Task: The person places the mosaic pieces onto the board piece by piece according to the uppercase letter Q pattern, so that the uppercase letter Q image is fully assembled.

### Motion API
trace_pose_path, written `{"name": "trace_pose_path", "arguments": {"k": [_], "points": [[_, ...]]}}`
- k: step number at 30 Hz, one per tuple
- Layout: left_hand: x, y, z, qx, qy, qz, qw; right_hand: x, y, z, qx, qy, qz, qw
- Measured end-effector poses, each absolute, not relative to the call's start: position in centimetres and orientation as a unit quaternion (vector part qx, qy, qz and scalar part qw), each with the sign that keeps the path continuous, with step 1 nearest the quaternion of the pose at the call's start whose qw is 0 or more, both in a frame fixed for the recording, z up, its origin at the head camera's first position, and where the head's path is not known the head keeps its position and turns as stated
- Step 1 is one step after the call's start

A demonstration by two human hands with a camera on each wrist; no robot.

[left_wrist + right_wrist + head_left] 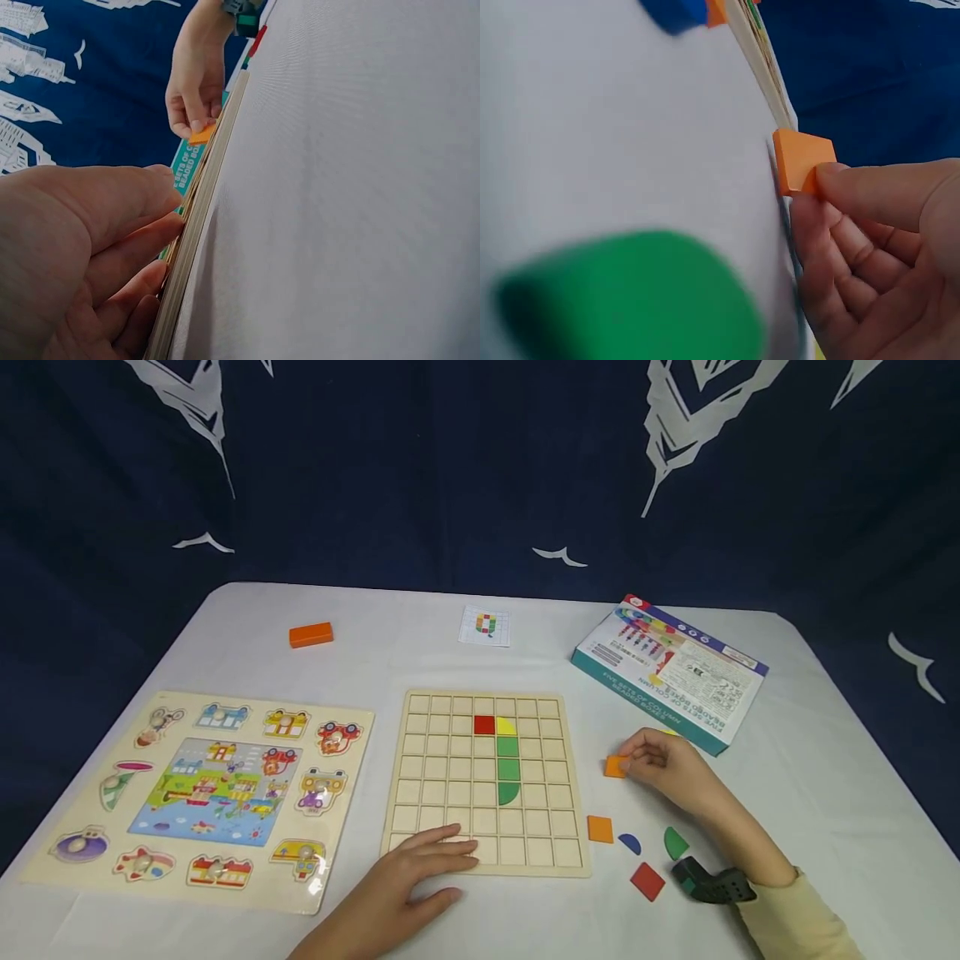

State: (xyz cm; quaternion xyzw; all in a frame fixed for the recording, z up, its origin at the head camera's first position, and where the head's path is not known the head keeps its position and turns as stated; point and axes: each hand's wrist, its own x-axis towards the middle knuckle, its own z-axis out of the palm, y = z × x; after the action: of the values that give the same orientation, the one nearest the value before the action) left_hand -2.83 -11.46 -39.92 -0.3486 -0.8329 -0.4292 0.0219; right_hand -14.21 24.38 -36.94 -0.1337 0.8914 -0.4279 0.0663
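A wooden grid board (435, 768) lies in the middle of the table. Set in it are a red square (484, 726), a yellow piece (506, 727), two green squares (508, 769) and a green quarter-round (509, 792). My left hand (416, 881) rests on the board's near left edge, fingers spread and fairly straight. To the board's right, my right hand (675, 772) pinches an orange square tile (804, 159) between thumb and fingers. Near that hand lie another orange square (599, 828), a blue half-round (630, 843), a green quarter-round (676, 842) and a red square (647, 882).
A picture card (484, 627) lies beyond the board. At the back right is a cardboard box (678, 672), with a yellow piece partly hidden between it and my right hand. A peg puzzle (247, 714) occupies the left side, and an orange block (311, 635) sits behind it.
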Motion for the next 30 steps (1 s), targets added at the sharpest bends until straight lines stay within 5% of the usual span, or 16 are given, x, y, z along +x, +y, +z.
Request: {"name": "trace_pose_path", "arguments": {"k": [12, 23, 30], "points": [[-2.9, -11.4, -40.0, -0.347, -0.834, -0.427, 0.029, -17.2, 17.8, -33.6, -0.110, 0.832, -0.534, 0.102], [-3.1, -11.4, -39.9, -0.352, -0.832, -0.429, 0.018, -19.1, 9.8, -34.9, -0.132, 0.758, -0.616, 0.170], [-3.0, -11.5, -39.8, -0.338, -0.839, -0.427, -0.004, -19.3, 8.3, -36.0, -0.154, 0.792, -0.570, 0.157]]}}
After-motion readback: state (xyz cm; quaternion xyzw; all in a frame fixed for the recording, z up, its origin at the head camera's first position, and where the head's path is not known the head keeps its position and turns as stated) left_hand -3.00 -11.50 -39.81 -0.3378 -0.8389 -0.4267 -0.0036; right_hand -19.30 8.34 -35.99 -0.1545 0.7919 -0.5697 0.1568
